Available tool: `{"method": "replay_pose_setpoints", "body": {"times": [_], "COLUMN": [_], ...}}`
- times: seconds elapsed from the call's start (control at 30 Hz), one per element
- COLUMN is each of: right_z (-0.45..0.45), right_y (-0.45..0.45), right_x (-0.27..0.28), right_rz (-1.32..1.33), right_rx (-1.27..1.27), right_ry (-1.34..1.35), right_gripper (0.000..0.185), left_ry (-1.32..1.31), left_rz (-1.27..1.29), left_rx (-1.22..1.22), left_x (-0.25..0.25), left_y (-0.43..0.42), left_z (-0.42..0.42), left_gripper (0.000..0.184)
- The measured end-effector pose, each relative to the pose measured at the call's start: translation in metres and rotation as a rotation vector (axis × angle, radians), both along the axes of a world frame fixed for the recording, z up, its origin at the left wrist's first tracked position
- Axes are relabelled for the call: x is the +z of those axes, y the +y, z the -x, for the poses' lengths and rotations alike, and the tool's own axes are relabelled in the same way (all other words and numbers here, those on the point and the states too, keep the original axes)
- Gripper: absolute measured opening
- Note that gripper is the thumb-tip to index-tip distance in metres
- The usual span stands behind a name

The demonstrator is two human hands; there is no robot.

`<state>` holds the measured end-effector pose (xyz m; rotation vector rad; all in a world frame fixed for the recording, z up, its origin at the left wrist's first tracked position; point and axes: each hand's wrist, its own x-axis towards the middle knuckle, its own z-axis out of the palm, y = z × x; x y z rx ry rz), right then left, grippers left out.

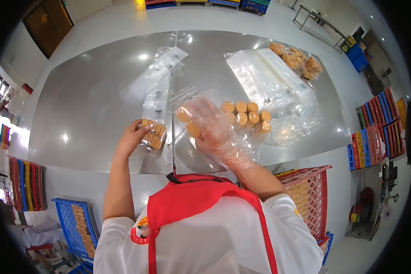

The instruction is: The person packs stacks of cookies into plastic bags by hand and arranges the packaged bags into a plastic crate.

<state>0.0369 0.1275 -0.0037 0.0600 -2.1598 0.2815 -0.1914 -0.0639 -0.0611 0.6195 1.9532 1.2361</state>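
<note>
Left hand [135,134]: pinching biscuit packet [155,135] | Right hand [211,119]: beside round biscuits [241,118], grip unclear

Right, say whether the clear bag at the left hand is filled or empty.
Filled: rows of tan biscuits show inside the clear bag at the left hand.

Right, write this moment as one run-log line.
left hand: touching bagged biscuits | right hand: blurred under clear plastic, by round biscuits | surface: metal table | far right: clear bags

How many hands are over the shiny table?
2: the left hand, touching a bag of tan pieces, and the right hand, in clear plastic, near round tan pieces.
</note>
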Motion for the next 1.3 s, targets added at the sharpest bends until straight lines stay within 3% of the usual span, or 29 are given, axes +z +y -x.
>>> {"method": "replay_pose_setpoints", "body": {"times": [0.1, 0.2, 0.27, 0.4, 0.6, 0.8, 0.9, 0.97, 1.07, 1.2, 1.23, 1.3], "right_z": [0.015, 0.024, 0.026, 0.052, 0.066, 0.042, 0.007, -0.004, -0.009, 0.008, 0.015, 0.025], "right_y": [-0.007, -0.002, 0.003, 0.009, 0.011, -0.003, -0.02, -0.029, -0.028, -0.015, -0.014, -0.017], "right_x": [-0.036, -0.058, -0.067, -0.098, -0.093, -0.064, -0.047, -0.117, -0.125, -0.101, -0.11, -0.115], "right_rz": [-0.051, -0.262, -0.322, -0.43, -0.303, -0.196, -0.16, 0.015, 0.208, 0.008, 0.176, 0.096], "right_rx": [0.001, -0.062, -0.072, -0.224, -0.357, -0.275, -0.321, -0.391, -0.334, -0.386, -0.372, -0.45], "right_ry": [-0.008, -0.204, -0.282, -0.252, -0.363, -0.416, -0.528, -0.3, -0.388, -0.295, -0.291, -0.244], "right_gripper": [0.056, 0.052, 0.049, 0.04, 0.039, 0.042, 0.04, 0.032, 0.022, 0.015, 0.018, 0.022], "left_ry": [0.106, 1.3, 1.157, 1.056, 1.334, 1.39, 1.429, 1.523, 1.573, 1.5, 1.519, 1.555], "left_rz": [0.064, 0.187, -0.159, -0.628, -0.593, -0.657, -0.599, -0.491, -0.41, -0.371, -0.361, -0.343], "left_rx": [-0.05, 0.153, -0.02, -0.65, -0.73, -0.835, -0.751, -0.655, -0.613, -0.793, -0.817, -0.862], "left_x": [-0.029, -0.01, 0.008, 0.038, 0.016, 0.023, 0.022, 0.027, 0.025, 0.021, 0.018, 0.013], "left_y": [-0.014, 0.0, 0.018, 0.048, 0.07, 0.065, 0.063, 0.061, 0.06, 0.061, 0.061, 0.065], "left_z": [0.02, -0.026, -0.066, -0.139, -0.177, -0.176, -0.178, -0.182, -0.19, -0.194, -0.196, -0.199], "left_gripper": [0.053, 0.053, 0.053, 0.051, 0.039, 0.026, 0.025, 0.026, 0.028, 0.03, 0.029, 0.028]}}
